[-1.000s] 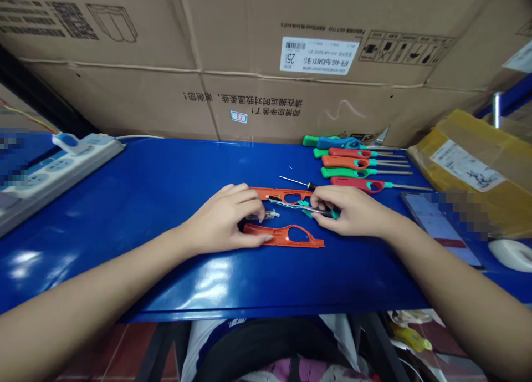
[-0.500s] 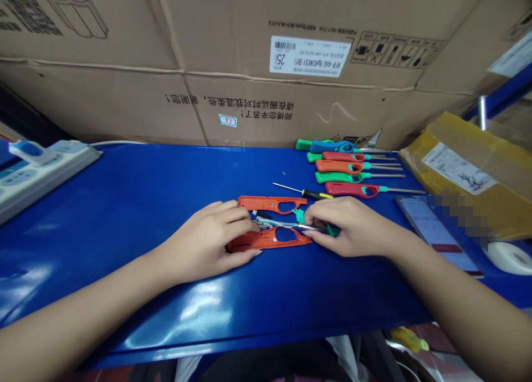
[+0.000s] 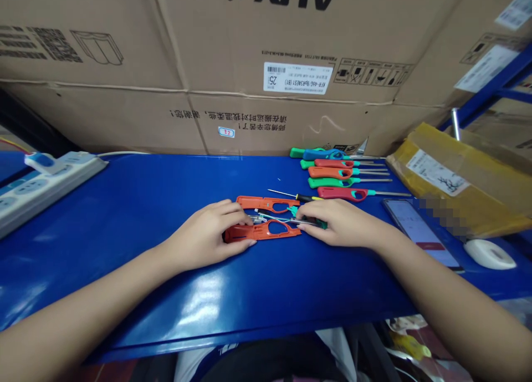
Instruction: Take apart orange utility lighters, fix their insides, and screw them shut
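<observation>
Two orange lighter shell halves lie open on the blue table: the far half (image 3: 268,205) and the near half (image 3: 270,233). My left hand (image 3: 210,230) is closed over the left end of the near half, thumb along its front edge, fingertips by the small metal inner parts (image 3: 258,219). Thin wires (image 3: 276,219) run rightward from there. Between the fingers of my right hand (image 3: 338,222) is a slim grey metal rod (image 3: 301,222); something dark green shows beneath the hand. A turquoise trigger piece (image 3: 293,210) sits beside the right fingertips.
Several whole long lighters (image 3: 332,173) lie in a row at the back right. A screwdriver (image 3: 305,197) is behind my right hand. Farther right are a phone (image 3: 419,232), a white mouse-like object (image 3: 490,254) and a taped parcel (image 3: 440,166). A power strip (image 3: 45,185) lies left; cardboard (image 3: 233,105) stands behind.
The camera view has shifted, so the scene sits slightly left and the cardboard shows more at the top. Both hands keep their grips; the wires and rod have shifted slightly between the shell halves.
</observation>
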